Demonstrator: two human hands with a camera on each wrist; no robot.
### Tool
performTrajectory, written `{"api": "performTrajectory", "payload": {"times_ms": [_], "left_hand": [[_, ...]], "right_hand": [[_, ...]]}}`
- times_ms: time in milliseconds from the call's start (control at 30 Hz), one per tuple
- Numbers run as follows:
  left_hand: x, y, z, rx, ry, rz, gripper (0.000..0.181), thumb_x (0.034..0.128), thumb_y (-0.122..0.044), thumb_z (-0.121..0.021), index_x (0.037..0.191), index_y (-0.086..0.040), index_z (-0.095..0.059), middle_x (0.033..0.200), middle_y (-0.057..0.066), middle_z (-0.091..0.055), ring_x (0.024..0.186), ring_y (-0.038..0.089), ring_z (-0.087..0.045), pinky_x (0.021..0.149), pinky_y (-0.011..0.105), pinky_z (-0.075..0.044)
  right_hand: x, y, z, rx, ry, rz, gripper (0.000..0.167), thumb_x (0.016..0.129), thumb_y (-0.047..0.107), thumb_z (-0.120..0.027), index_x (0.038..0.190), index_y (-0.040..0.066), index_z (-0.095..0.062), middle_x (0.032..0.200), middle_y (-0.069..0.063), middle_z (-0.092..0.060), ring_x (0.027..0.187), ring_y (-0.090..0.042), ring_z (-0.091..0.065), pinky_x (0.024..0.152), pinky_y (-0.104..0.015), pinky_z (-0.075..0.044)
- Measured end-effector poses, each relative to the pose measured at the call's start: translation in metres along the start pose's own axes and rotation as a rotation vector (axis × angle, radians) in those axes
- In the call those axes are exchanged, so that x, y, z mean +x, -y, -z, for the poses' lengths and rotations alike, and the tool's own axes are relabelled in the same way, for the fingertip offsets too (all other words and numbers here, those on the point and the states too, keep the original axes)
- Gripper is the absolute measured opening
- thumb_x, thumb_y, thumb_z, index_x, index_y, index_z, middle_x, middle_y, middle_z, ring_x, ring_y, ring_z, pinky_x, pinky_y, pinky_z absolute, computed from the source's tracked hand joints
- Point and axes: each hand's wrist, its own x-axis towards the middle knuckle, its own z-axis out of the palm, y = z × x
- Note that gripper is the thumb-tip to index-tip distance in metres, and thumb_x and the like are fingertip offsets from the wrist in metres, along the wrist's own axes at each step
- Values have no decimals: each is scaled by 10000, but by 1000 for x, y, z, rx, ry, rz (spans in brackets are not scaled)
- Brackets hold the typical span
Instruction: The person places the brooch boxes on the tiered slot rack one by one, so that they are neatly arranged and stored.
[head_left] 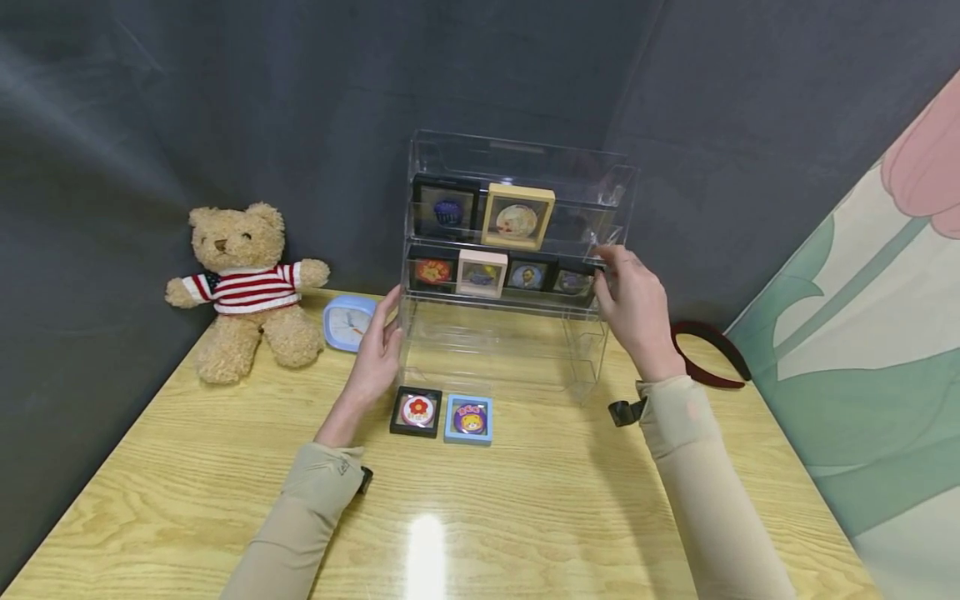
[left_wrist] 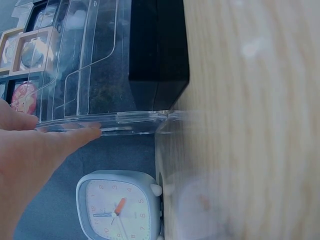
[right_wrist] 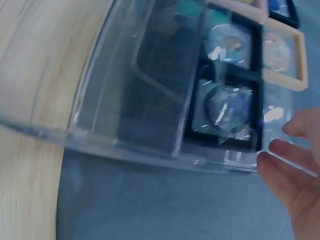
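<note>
A clear acrylic display rack (head_left: 495, 342) with tiers stands on the table. Its upper tier holds a black-framed badge (head_left: 447, 208) and a yellow-framed badge (head_left: 517, 218). In the tier below sit a red badge in a black frame (head_left: 432, 271), a pink-framed badge (head_left: 482, 274), a black-framed portrait badge (head_left: 527, 275) and another black-framed badge (right_wrist: 227, 110) at the right end. My left hand (head_left: 378, 354) rests extended fingers against the rack's left side. At the right side, my right hand (head_left: 636, 307) has loosely bent fingers by the rack's edge, near the end frame, gripping nothing visible.
Two framed badges, one black (head_left: 405, 427) and one blue (head_left: 450, 429), lie before the rack. A blue clock (head_left: 348, 323) and a teddy bear (head_left: 243, 292) are left; a dark red headband (head_left: 708, 379) is right. Dark cloth (head_left: 337, 125) hangs behind.
</note>
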Motion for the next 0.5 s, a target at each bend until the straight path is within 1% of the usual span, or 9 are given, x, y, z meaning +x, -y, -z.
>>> {"api": "performTrajectory", "payload": {"times_ms": [100,167,200,267,367,433,500], "left_hand": [[0,-1,0,-7,1,0,661,1057,187,-318,1683,-2,-227,1726,245,-211,1540,514,-297,1299,461,-286],[-1,-2,-1,-7,1,5,663,1060,181,-320,1687,-12,-226,1730,238,-208,1543,500,-302,1298,465,-289],[-1,-2,-1,-4,0,10,663,1061,177,-320,1688,-15,-225,1731,236,-206,1545,495,-303,1297,469,-289],[-1,-3,-1,1,-2,18,660,1065,170,-320,1690,-19,-223,1732,236,-203,1545,492,-303,1296,478,-287],[-1,-3,-1,9,-2,24,655,1068,167,-320,1690,-13,-219,1734,238,-198,1544,494,-304,1297,481,-284],[-1,-3,-1,7,-1,19,651,1067,172,-318,1686,-3,-220,1732,244,-198,1540,509,-300,1298,480,-280],[0,-2,-1,2,-1,7,649,1064,177,-316,1683,5,-223,1731,246,-200,1536,523,-298,1299,472,-281]], "right_hand": [[-5,5,4,149,-23,-49,346,1074,26,-605,1412,-46,-585,1355,-248,-674,1202,-416,-674,1010,-562,-588],[-11,10,6,250,-34,-67,352,1078,37,-609,1419,-43,-573,1379,-230,-669,1263,-402,-658,1066,-549,-567],[-14,12,6,290,-36,-70,355,1080,40,-610,1422,-43,-567,1382,-221,-669,1265,-393,-661,1067,-537,-570],[-21,17,6,337,-35,-69,358,1081,48,-617,1426,-30,-566,1378,-194,-678,1250,-360,-677,1050,-479,-590],[-32,24,5,401,-18,-71,356,1079,45,-625,1425,-17,-569,1369,-178,-688,1226,-343,-691,1004,-301,-605],[-39,27,3,447,1,-74,351,1076,36,-627,1420,-13,-572,1367,-177,-689,1219,-345,-691,968,-186,-576],[-46,29,0,505,24,-76,345,1075,24,-626,1413,-20,-577,1368,-191,-680,1221,-364,-684,947,-121,-543]]}}
